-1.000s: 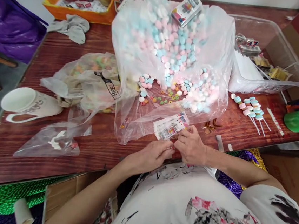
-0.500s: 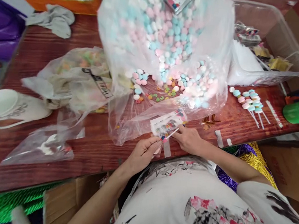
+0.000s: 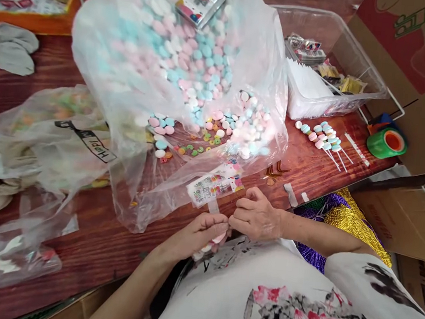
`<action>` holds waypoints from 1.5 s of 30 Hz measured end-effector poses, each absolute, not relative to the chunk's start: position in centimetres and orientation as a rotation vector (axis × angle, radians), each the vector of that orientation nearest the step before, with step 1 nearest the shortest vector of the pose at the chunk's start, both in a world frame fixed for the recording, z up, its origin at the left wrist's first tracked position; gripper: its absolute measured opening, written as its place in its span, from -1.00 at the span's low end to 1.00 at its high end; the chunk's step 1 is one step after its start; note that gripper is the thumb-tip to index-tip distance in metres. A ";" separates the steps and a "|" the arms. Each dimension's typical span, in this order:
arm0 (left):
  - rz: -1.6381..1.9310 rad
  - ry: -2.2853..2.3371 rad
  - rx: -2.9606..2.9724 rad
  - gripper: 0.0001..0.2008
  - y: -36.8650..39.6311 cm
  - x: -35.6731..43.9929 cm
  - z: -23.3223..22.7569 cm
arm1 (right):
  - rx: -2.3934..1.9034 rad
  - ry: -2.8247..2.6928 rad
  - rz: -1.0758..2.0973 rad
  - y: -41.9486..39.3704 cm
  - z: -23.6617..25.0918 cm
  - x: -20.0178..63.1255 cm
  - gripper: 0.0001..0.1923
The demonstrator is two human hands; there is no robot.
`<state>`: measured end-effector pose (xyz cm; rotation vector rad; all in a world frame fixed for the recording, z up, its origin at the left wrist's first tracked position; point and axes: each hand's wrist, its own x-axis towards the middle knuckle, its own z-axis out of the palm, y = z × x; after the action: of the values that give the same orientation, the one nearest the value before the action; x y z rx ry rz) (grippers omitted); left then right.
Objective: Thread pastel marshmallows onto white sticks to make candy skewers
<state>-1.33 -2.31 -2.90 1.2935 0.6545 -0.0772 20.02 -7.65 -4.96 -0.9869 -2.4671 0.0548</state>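
My left hand (image 3: 203,235) is closed around pastel marshmallow-like pieces (image 3: 220,238), pink and white, partly hidden by the fingers and held close to my shirt. My right hand (image 3: 256,217) touches its fingertips to the left ones in a pinch; whatever lies between them is hidden. Just beyond both hands, a printed card (image 3: 215,183) with colourful pictures rests at the edge of a clear plastic bag (image 3: 141,193). Loose pink, blue and white pieces (image 3: 207,53) fill that bag, with small coloured rings (image 3: 214,139) near its mouth.
Finished-looking skewers (image 3: 327,138) lie at right, near green tape (image 3: 387,143) and a clear bin (image 3: 338,104) with packets. Bronze twist ties (image 3: 278,170) and tape strips (image 3: 290,194) sit at the front edge. Another bag (image 3: 66,155) lies left. A small box (image 3: 201,0) rests atop the candy bag.
The printed card has left my hands and lies by the bag. My hands have drawn nearer my body and come together. The white stick no longer shows. The view has shifted right.
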 end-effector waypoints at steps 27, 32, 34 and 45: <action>0.583 1.230 1.176 -0.72 -2.8 -0.9 -4.2 | -1.345 -1.640 0.836 -6.2 -3.8 27.1 -0.83; 0.552 1.089 1.209 -0.77 -3.3 1.7 -4.1 | -1.246 -1.477 0.919 -7.0 -2.4 23.4 -0.83; 0.588 1.030 1.220 -0.78 -3.4 2.8 -4.2 | -1.228 -1.552 0.819 -7.1 -2.0 21.4 -0.83; 0.729 1.217 1.334 -0.76 -2.7 -1.6 -6.7 | -1.545 -1.690 0.496 -7.9 -6.0 25.5 -0.83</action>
<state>-1.60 -2.74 -6.72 1.3337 1.2172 0.7294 25.52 -7.91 -6.02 -1.5450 -1.6901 0.4959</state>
